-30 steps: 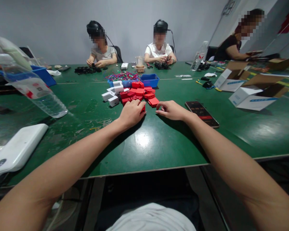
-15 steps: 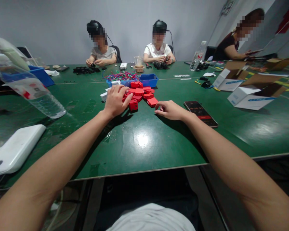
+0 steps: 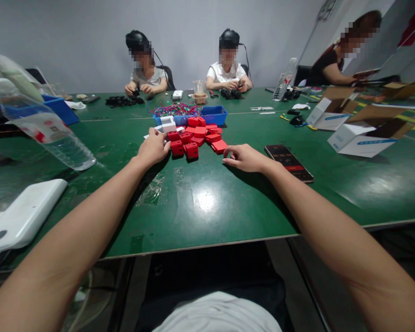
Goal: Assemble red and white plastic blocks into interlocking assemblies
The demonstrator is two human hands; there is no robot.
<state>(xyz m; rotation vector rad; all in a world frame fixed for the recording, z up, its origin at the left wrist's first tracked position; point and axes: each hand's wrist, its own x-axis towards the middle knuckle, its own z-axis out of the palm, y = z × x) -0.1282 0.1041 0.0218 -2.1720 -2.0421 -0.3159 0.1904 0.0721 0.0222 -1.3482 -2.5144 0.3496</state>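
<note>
My left hand (image 3: 154, 148) lies at the left side of a pile of red plastic blocks (image 3: 191, 150), over a white plastic piece that it mostly covers. Its thumb and forefinger are apart, the thumb beside a red block (image 3: 176, 148); no firm grip shows. Behind its fingertips stands a white block-like part (image 3: 168, 124). My right hand (image 3: 244, 158) rests on the table just right of a flat red piece (image 3: 219, 146). Its fingers are loosely bent, with a gap between thumb and forefinger and nothing in them.
A blue bin (image 3: 214, 115) with coloured wires (image 3: 176, 109) stands behind the pile. Right of my hand lies a phone (image 3: 289, 163), with open white boxes (image 3: 358, 138) beyond. A plastic bottle (image 3: 55, 133) and white power bank (image 3: 26, 214) are left. Several people sit around.
My left hand has moved left and slightly down, off the red blocks to the white piece. More red blocks and the white part behind now show. The right hand has stayed still.
</note>
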